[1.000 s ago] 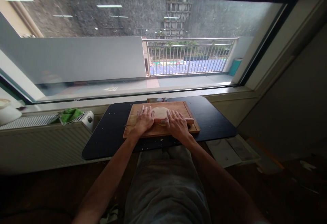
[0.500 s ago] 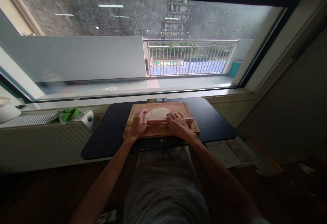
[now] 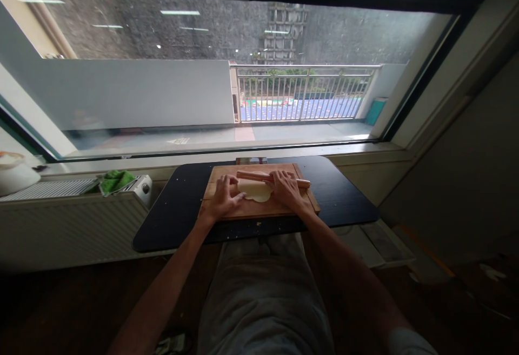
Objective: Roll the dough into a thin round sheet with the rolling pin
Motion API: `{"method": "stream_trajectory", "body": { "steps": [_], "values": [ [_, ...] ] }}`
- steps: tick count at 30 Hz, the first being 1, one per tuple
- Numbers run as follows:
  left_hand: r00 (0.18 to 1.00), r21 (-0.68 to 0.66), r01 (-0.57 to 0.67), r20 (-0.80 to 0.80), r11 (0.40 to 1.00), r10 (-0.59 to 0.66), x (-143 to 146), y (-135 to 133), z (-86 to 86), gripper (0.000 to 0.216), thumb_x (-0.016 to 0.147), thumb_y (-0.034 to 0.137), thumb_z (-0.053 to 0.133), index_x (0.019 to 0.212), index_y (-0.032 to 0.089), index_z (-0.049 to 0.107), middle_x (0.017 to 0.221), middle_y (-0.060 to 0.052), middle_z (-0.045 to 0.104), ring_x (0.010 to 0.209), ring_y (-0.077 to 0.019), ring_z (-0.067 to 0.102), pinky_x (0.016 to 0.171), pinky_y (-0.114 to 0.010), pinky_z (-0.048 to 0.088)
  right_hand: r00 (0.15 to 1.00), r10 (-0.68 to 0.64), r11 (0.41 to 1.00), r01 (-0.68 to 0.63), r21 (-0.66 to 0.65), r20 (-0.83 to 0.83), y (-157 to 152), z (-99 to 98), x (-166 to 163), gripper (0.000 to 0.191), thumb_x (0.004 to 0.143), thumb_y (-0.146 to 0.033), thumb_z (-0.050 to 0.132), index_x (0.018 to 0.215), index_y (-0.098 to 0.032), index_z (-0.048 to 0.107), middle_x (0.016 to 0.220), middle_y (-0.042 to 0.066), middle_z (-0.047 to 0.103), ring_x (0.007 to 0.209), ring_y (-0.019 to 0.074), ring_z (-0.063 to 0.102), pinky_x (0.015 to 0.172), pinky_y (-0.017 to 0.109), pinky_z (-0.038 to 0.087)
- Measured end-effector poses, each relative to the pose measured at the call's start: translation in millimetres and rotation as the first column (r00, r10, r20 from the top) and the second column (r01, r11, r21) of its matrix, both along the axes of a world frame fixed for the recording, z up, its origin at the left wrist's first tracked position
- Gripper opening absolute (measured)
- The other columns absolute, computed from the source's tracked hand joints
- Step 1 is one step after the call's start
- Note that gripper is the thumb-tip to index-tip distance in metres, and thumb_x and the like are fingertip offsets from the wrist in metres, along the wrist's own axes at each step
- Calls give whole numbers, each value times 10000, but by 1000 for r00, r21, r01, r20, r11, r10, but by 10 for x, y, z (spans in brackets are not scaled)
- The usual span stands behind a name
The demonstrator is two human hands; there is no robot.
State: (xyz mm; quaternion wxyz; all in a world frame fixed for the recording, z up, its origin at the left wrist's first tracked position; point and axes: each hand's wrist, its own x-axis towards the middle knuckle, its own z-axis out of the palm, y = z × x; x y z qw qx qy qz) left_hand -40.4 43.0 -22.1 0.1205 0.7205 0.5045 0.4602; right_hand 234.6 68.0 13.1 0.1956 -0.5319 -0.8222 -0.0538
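A wooden rolling pin (image 3: 252,176) lies slantwise across the upper part of a flattened sheet of dough (image 3: 255,190), its right end sticking out past my right hand. My right hand (image 3: 286,187) rests over the pin with its fingers curled on it. At the dough's left edge is my left hand (image 3: 225,198), off the pin. Its thumb and fingers stand apart, the thumb tip by the dough's edge. Under everything sits a wooden cutting board (image 3: 217,174).
The board lies on a dark table (image 3: 164,212) with rounded corners, by a large window. To the left are a white radiator (image 3: 73,225), a green cloth (image 3: 117,182) on it, and a white container (image 3: 16,174). A small box-like item (image 3: 251,160) stands behind the board.
The rolling pin has moved away from me, its left end now farther forward. My left hand has come off the pin to the dough's edge; my right hand stays on the pin.
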Motion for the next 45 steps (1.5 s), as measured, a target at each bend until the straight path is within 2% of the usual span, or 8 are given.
{"method": "stream_trajectory", "body": {
  "steps": [5, 8, 11, 22, 28, 37, 42, 45],
  "values": [
    [958, -24, 250, -143, 968, -250, 32, -26, 93, 122, 926, 333, 850, 1022, 261, 823, 1161, -77, 754, 1174, -297, 648, 1098, -484, 534, 1000, -26, 999, 26, -27, 3, 37, -54, -21, 248, 1124, -213, 508, 1332, -169, 634, 1353, 183, 749, 1232, 337, 621, 1113, 443, 357],
    [920, -63, 377, -96, 924, -381, 31, 13, 110, 146, 994, 361, 777, 1004, 267, 888, 1085, -89, 797, 1083, -274, 690, 1017, -444, 556, 1000, -25, 1000, 25, -17, -4, 24, -65, -15, 274, 1119, -196, 493, 1354, -167, 632, 1361, 191, 746, 1252, 341, 615, 1115, 442, 354],
    [901, -87, 429, -28, 899, -433, 34, 47, 130, 176, 985, 370, 772, 1001, 257, 905, 1046, -100, 805, 1039, -259, 715, 950, -404, 577, 1000, -29, 999, 29, -14, -10, -1, -66, -14, 294, 1114, -171, 475, 1364, -163, 631, 1356, 193, 747, 1264, 341, 611, 1123, 446, 349],
    [913, -181, 372, -107, 911, -394, 144, 99, 322, 91, 881, 314, 799, 866, 248, 860, 936, -65, 782, 961, -246, 711, 942, -401, 582, 999, -34, 999, 33, -14, -16, -21, -55, -33, 305, 1120, -169, 460, 1364, -165, 642, 1372, 189, 744, 1264, 338, 616, 1117, 439, 361],
    [901, -115, 416, -77, 902, -426, 192, 7, 299, 201, 981, 284, 683, 909, 259, 869, 1013, -90, 789, 1015, -249, 701, 964, -418, 584, 999, -28, 1000, 28, -4, -43, -6, -70, -26, 303, 1108, -176, 477, 1352, -186, 656, 1323, 184, 762, 1238, 345, 624, 1098, 449, 377],
    [886, -66, 349, -302, 935, -352, 240, -57, 228, 277, 1030, 214, 616, 904, 265, 857, 1031, -89, 756, 1017, -260, 660, 1019, -440, 547, 999, -22, 1000, 22, 4, -34, 22, -104, -14, 280, 1144, -287, 510, 1355, -172, 653, 1328, 193, 754, 1257, 357, 618, 1113, 458, 370],
    [879, -59, 302, -368, 951, -302, 188, -285, 210, 305, 1066, 245, 590, 1164, 292, 875, 1211, -106, 743, 1174, -299, 616, 1126, -506, 506, 999, -11, 1000, 12, 16, -50, 24, -115, -18, 244, 1140, -299, 548, 1322, -173, 652, 1338, 182, 748, 1239, 343, 613, 1112, 442, 372],
    [858, -83, 251, -442, 964, -262, 150, -422, 239, 384, 1062, 241, 569, 1325, 335, 834, 1293, -109, 700, 1180, -314, 582, 1146, -552, 488, 999, -20, 1000, 21, 19, -45, 27, -117, -16, 213, 1131, -265, 547, 1292, -181, 659, 1305, 175, 752, 1187, 328, 623, 1095, 437, 377]
  ]
}}
